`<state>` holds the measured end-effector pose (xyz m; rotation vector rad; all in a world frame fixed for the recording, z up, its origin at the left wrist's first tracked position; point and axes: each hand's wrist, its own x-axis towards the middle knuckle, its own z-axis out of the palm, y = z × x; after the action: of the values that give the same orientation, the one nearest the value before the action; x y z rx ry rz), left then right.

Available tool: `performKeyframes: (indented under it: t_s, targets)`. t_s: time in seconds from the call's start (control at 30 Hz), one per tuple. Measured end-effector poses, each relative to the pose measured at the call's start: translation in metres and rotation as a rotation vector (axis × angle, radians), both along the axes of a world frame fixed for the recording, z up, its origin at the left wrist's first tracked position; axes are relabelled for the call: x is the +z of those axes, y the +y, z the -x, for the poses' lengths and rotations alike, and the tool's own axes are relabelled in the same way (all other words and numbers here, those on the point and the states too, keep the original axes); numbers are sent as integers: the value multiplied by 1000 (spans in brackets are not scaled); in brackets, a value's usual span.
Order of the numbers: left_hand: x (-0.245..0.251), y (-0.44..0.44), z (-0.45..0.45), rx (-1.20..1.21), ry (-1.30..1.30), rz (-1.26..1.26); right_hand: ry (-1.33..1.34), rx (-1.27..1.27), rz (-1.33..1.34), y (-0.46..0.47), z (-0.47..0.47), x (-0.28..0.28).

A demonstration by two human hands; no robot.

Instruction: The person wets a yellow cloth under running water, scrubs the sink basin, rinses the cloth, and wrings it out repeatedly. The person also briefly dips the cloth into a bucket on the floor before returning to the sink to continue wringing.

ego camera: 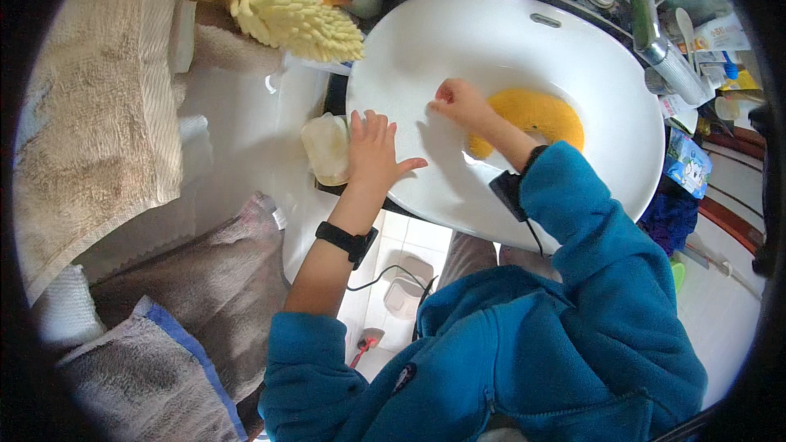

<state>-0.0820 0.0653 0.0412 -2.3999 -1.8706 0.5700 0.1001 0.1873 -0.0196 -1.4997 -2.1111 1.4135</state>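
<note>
My left hand [374, 150] is spread flat with fingers apart at the left rim of a white washbasin [620, 153]. It holds nothing. Right beside it, a pale soap bar in a translucent soap dish [326, 148] stands at the counter edge. My right hand [462, 101] hangs over the basin's bowl, its fingers curled in and no object visible in them. Below and behind my right forearm, a yellow-orange cloth [543, 113] lies bunched in a curve at the basin's bottom, where water glints. The forearm hides part of the cloth.
A chrome faucet [654, 37] rises at the basin's back right, near several tubes and toiletries [721, 34]. A yellow chenille cloth [295, 12] hangs at the upper left. Beige [104, 92] and grey-brown [202, 294] towels hang on the left. Cables trail from black wrist bands [347, 239].
</note>
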Motion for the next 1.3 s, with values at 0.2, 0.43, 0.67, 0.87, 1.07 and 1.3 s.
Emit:
performKeyframes:
  t_s: [0.2, 0.43, 0.67, 0.87, 1.07, 1.3]
  targets:
    - [2, 5, -4, -61, 56, 1, 95, -340, -106, 27, -106, 19]
    - [39, 1, 22, -98, -133, -132, 37, -402, -121, -11, -217, 25]
    - [35, 16, -19, -160, -243, -36, -117, -304, -159, -49, -245, 46]
    - [23, 18, -95, -138, -479, 115, -367, -40, -468, -54, -250, 65]
    - [-5, 20, -158, -90, -613, -15, -595, 245, -632, -41, -216, 32]
    - [-37, 28, -144, -190, -537, 80, -515, 390, -723, -39, -227, 8]
